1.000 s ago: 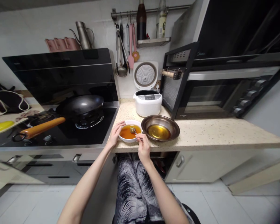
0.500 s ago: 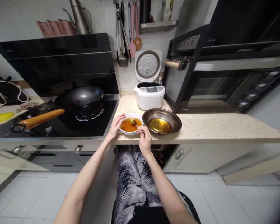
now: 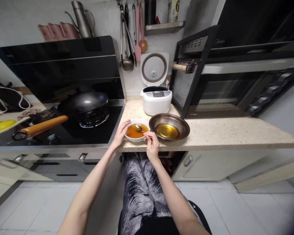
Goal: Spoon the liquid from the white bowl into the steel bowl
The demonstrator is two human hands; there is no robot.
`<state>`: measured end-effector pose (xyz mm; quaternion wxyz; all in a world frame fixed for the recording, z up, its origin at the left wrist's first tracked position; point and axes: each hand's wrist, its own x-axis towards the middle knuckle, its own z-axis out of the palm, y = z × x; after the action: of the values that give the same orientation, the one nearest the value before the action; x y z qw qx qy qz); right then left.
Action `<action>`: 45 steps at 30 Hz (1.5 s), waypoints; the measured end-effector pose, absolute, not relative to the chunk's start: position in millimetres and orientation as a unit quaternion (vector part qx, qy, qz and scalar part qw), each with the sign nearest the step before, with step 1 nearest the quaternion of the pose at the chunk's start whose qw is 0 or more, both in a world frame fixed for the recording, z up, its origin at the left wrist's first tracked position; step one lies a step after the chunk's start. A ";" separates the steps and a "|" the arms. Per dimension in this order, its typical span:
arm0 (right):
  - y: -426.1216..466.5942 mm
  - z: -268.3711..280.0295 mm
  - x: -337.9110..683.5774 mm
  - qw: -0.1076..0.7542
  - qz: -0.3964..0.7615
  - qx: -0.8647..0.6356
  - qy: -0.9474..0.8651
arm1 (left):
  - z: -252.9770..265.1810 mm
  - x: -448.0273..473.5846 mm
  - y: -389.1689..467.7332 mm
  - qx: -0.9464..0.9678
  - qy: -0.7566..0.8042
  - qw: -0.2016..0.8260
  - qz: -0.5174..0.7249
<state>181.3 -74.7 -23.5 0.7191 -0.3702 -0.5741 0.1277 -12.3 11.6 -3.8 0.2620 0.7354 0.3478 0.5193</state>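
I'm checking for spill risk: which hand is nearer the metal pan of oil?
Right. The right hand holds a spoon just left of the metal pan, near its rim. The left hand grips the white bowl on its far side.

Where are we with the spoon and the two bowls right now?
Both bowls hold liquid: the white bowl an orange one, the metal bowl a golden one. The left hand steadies the white bowl's rim; the right hand holds the spoon over it. How much remains, the view cannot show.
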 end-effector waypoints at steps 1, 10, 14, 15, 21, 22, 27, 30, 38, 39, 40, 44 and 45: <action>-74.2 -23.5 181.3 0.720 0.128 -0.370 -0.574 | -4.4 -12.6 11.6 0.733 0.347 0.263 0.523; -73.1 -22.6 180.0 0.725 0.138 -0.350 -0.577 | -8.2 -16.0 12.3 0.718 0.341 0.283 0.536; -72.8 -22.2 179.9 0.722 0.138 -0.348 -0.582 | -10.2 -18.7 11.9 0.725 0.332 0.276 0.536; -72.6 -22.2 180.0 0.722 0.137 -0.346 -0.583 | -10.6 -19.2 11.5 0.725 0.334 0.273 0.537; -69.9 -23.6 180.7 0.728 0.143 -0.336 -0.581 | -10.1 -18.5 9.5 0.725 0.342 0.265 0.537; -69.5 -23.8 181.0 0.728 0.145 -0.336 -0.580 | -9.8 -17.9 9.3 0.724 0.344 0.263 0.537; -69.7 -23.7 182.8 0.729 0.146 -0.341 -0.576 | -8.5 -15.4 8.8 0.720 0.359 0.247 0.540; -71.2 -23.7 183.5 0.730 0.147 -0.343 -0.573 | -7.2 -14.4 8.0 0.722 0.366 0.243 0.535; -77.8 -23.4 183.9 0.727 0.150 -0.347 -0.572 | -0.6 -10.9 2.0 0.732 0.367 0.213 0.533; -78.9 -23.3 184.0 0.726 0.150 -0.349 -0.573 | 0.4 -10.5 0.7 0.735 0.369 0.205 0.531; -80.0 -23.2 184.1 0.725 0.149 -0.351 -0.574 | 1.3 -10.0 -0.6 0.738 0.371 0.198 0.528; -84.3 -22.0 185.5 0.720 0.139 -0.359 -0.577 | 3.1 -7.8 -4.9 0.741 0.383 0.174 0.523; -85.2 -21.6 186.1 0.720 0.136 -0.360 -0.578 | 3.1 -7.2 -5.8 0.740 0.387 0.168 0.524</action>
<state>186.1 -85.2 -21.6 0.7197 -0.3601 -0.5778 0.1360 -7.2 -5.8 3.1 0.1679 0.7402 0.3867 0.5237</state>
